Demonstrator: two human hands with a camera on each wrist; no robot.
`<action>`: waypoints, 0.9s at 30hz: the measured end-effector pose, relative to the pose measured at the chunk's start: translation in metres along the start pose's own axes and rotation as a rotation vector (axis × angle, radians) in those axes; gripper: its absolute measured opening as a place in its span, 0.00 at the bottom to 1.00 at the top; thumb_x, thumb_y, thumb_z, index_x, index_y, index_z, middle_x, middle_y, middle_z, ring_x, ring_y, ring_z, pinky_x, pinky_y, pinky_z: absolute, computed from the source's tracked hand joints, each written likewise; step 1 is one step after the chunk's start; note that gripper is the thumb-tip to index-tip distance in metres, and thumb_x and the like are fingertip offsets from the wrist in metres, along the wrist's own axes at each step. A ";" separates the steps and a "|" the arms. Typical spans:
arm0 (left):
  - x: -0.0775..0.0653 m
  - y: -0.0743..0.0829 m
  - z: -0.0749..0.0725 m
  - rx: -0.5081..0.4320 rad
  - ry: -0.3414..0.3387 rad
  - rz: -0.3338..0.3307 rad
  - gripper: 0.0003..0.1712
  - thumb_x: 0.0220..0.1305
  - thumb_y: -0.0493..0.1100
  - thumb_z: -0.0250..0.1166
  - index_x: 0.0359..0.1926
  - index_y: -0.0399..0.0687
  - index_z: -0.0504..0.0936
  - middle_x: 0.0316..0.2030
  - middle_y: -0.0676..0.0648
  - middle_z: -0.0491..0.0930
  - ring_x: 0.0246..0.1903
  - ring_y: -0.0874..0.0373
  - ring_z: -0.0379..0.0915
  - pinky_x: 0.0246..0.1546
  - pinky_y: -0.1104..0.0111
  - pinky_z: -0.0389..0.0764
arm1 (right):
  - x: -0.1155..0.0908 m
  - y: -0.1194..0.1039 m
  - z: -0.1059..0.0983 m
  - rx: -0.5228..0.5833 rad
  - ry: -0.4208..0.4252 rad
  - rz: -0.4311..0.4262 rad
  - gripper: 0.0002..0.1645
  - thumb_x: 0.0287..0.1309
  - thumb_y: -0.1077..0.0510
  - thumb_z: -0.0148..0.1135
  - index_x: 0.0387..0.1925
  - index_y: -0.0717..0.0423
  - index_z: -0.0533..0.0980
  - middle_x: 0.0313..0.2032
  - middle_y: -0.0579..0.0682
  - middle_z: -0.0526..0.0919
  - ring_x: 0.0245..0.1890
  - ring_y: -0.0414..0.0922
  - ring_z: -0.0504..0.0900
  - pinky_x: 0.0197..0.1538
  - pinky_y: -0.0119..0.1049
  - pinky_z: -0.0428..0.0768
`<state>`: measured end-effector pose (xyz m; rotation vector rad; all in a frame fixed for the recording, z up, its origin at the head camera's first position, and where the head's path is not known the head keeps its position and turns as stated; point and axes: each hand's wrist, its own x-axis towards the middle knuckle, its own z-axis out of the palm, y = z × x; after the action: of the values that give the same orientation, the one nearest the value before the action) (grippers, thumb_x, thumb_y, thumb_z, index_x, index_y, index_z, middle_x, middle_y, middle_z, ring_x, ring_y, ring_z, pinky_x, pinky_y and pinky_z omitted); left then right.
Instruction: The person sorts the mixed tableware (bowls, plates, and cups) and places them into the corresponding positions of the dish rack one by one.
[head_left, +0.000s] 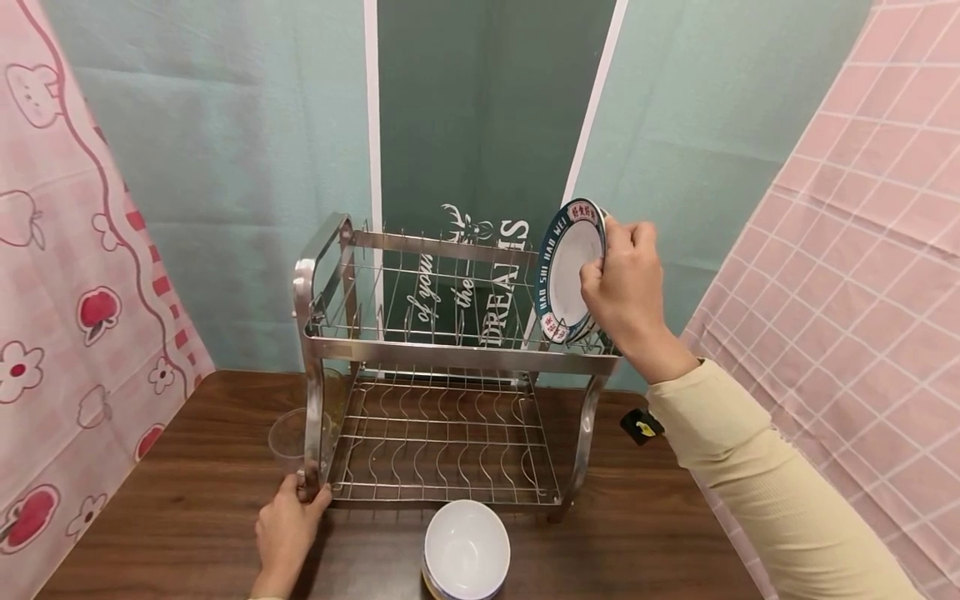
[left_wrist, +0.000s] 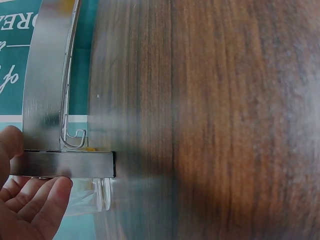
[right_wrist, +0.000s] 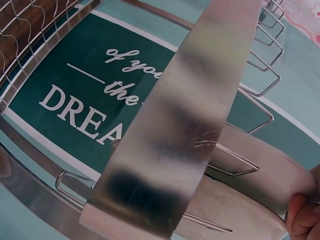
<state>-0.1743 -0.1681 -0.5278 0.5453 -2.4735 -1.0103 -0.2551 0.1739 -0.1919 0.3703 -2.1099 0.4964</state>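
A two-tier metal dish rack (head_left: 465,354) stands on the wooden table. At the right end of its upper tier, my right hand (head_left: 626,279) pinches a white plate (head_left: 573,275) with a lettered teal rim, thumb on its face. The plate stands tilted on edge among the wires. In the right wrist view two plate surfaces show past the rack's broad metal bar (right_wrist: 170,120), and fingertips (right_wrist: 302,217) touch their edge. My left hand (head_left: 288,521) grips the foot of the rack's front left leg; the left wrist view shows fingers (left_wrist: 52,200) curled under that metal foot (left_wrist: 65,164).
A white bowl (head_left: 467,546), seemingly stacked on another, sits before the rack. Beside the left leg is a clear container (head_left: 288,433). A small black object with a yellow mark (head_left: 641,425) lies right of the rack. Fabric-covered walls surround the table (head_left: 202,467).
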 end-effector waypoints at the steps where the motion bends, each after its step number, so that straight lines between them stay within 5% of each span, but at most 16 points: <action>1: 0.000 0.000 0.000 0.001 -0.003 -0.001 0.17 0.48 0.47 0.68 0.34 0.41 0.75 0.27 0.34 0.80 0.31 0.27 0.72 0.27 0.43 0.69 | 0.000 0.000 0.000 -0.003 -0.002 0.001 0.31 0.46 0.73 0.51 0.57 0.73 0.68 0.38 0.67 0.67 0.30 0.63 0.72 0.32 0.55 0.72; 27: -0.001 0.001 0.000 -0.005 0.005 0.003 0.16 0.48 0.47 0.68 0.31 0.41 0.74 0.27 0.34 0.80 0.30 0.26 0.72 0.26 0.43 0.68 | 0.007 -0.006 0.011 -0.244 -0.120 -0.080 0.24 0.56 0.70 0.50 0.55 0.79 0.66 0.42 0.73 0.71 0.22 0.69 0.75 0.26 0.59 0.74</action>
<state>-0.1739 -0.1667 -0.5272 0.5420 -2.4662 -1.0122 -0.2637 0.1626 -0.1901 0.3488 -2.2311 0.1706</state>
